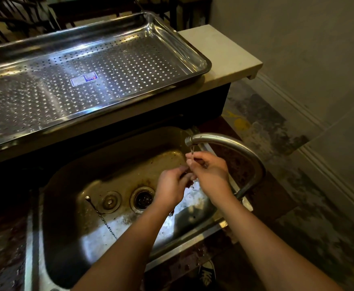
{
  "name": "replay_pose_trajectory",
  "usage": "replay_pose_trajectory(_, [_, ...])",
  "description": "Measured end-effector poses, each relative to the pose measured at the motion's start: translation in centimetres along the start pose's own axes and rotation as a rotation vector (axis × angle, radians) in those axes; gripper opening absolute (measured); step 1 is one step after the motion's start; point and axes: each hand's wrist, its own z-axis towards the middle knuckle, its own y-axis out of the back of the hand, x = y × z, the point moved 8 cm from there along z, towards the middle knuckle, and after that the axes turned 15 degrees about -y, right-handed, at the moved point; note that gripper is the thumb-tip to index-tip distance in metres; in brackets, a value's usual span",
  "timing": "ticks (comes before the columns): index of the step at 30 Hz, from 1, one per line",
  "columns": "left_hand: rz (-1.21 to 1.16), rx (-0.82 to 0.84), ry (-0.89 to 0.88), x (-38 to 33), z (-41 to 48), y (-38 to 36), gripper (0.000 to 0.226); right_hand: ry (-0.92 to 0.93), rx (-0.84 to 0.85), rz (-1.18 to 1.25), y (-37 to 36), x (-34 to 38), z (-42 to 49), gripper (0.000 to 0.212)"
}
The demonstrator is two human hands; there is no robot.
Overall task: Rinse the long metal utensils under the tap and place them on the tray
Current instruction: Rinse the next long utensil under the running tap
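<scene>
Both hands meet over the steel sink [71,227] right under the tap spout [190,140], where a thin stream of water [192,151] falls on the fingers. My left hand [172,186] and my right hand [210,171] curl round a dark bundle of thin metal utensils [189,175], mostly hidden by the fingers. A dark end [171,213] pokes out beside my left forearm. The large perforated steel tray [172,36] lies on the counter behind the sink, with only a blue sticker [83,79] on it.
In the sink bottom are an open drain [143,198], a round plug [110,201] and its chain [106,223]. The curved tap pipe [254,162] arches to the right of my hands. A pale counter slab [224,53] ends right of the tray; the floor drops beyond.
</scene>
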Motion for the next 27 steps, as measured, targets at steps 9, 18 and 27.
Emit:
replay_pose_trajectory(9, [-0.070, -0.152, -0.016, -0.7, 1.2, 1.3, 0.011, 0.069, -0.039, -0.110, -0.8, 1.1, 0.6, 0.012])
replay_pose_trajectory(18, [-0.251, -0.249, 0.039, -1.5, 1.8, 3.2, 0.016, -0.052, 0.294, -0.006, -4.0, -2.7, 0.2, 0.043])
replay_pose_trajectory(27, [-0.863, -0.557, 0.297, 1.2, -1.2, 6.7, 0.012, 0.072, 0.098, -0.515, -3.6, -2.8, 0.3, 0.030])
